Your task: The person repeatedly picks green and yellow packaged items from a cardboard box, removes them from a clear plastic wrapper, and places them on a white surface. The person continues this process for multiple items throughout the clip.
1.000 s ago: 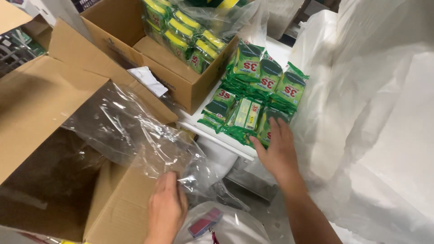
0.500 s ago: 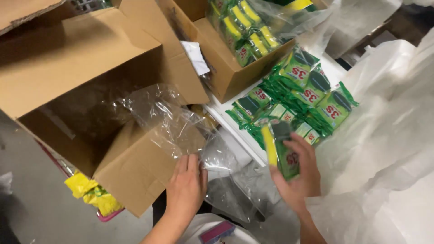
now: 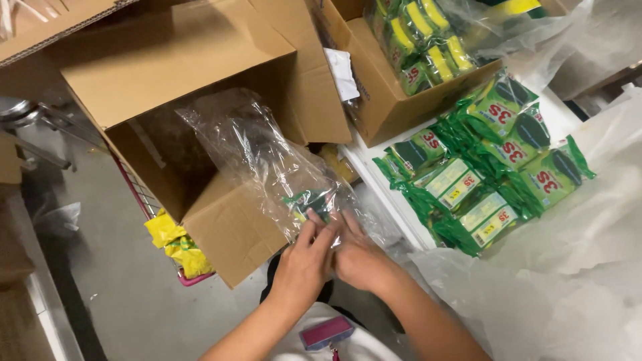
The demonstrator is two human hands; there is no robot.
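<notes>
While the two hands meet low in the middle of the view, the left hand (image 3: 304, 257) pinches the near edge of a clear plastic bag (image 3: 267, 164) between thumb and fingers, and the right hand (image 3: 358, 257) closes around the same edge just beside it, its fingers curled over a green sponge packet (image 3: 309, 200) that sits inside the bag near its mouth. The bag stretches up and away from the hands, lying crumpled over the front lip of a large open cardboard box (image 3: 200, 87) that is tipped on its side with its flaps spread. To the right, on the white worktop (image 3: 394, 194), lies a loose heap of green packets (image 3: 488, 167), overlapping one another and well apart from the hands. Behind the heap stands a second cardboard box (image 3: 381, 93), filled with more green and yellow packets under a plastic liner, with a white slip of paper (image 3: 342, 72) hanging over its near corner. Below the big box, a crumpled yellow wrapper (image 3: 175, 241) rests at the edge of a pink wire cart (image 3: 144, 200). White plastic sheeting (image 3: 568, 267) covers the right side.
</notes>
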